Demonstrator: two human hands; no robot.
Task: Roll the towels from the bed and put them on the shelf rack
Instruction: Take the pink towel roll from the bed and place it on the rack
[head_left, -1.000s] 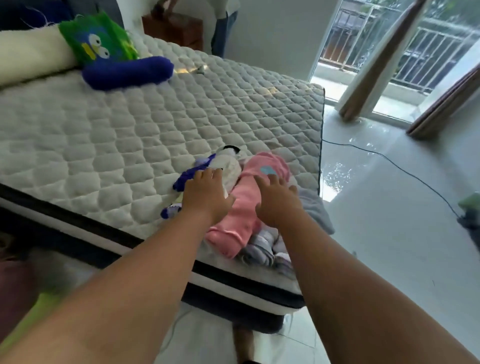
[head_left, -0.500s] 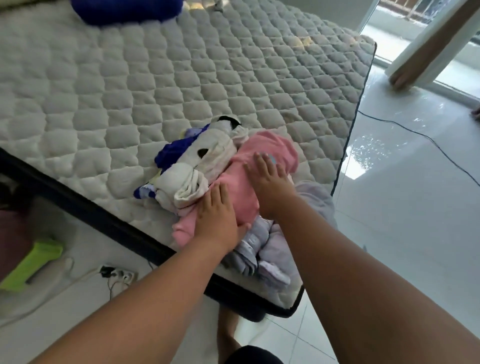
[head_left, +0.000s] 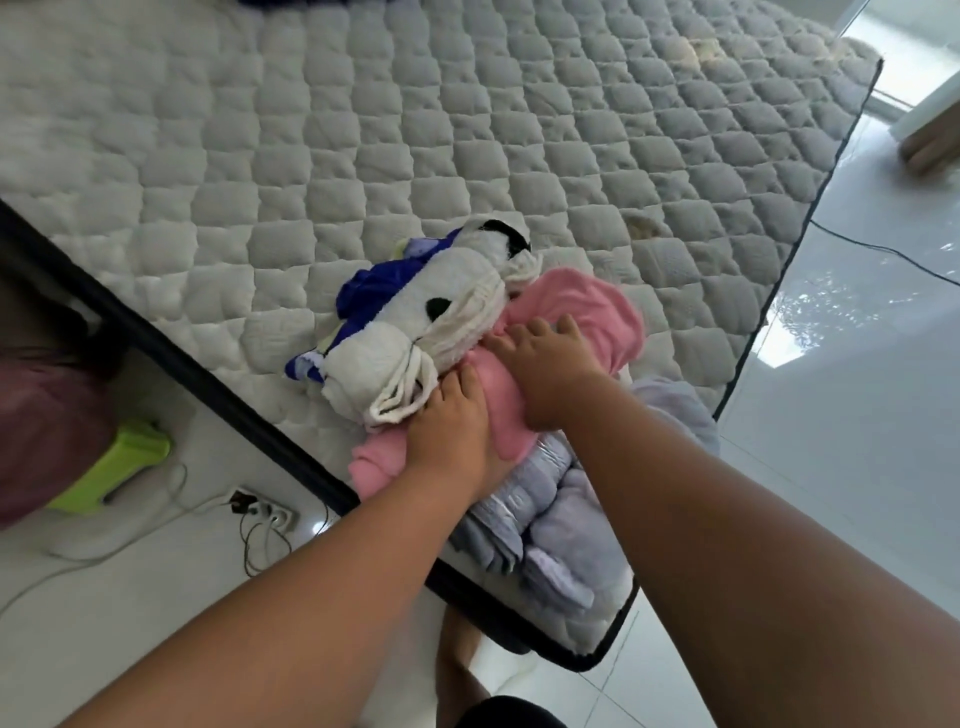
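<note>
A heap of towels lies at the near corner of the quilted mattress. A pink towel is on top, with my left hand pressed on its near end and my right hand flat on its middle. To its left a white towel with black spots covers a blue towel. A lilac-grey towel is bunched under the pink one at the mattress edge. The shelf rack is out of view.
A power strip with cables lies on the white tiled floor left of the bed, near a green stool. A black cable crosses the glossy floor on the right. My foot stands below the corner.
My left hand has moved from the white towel onto the near end of the pink towel. The right hand has stayed on the pink towel. The camera has tilted down and come closer.
</note>
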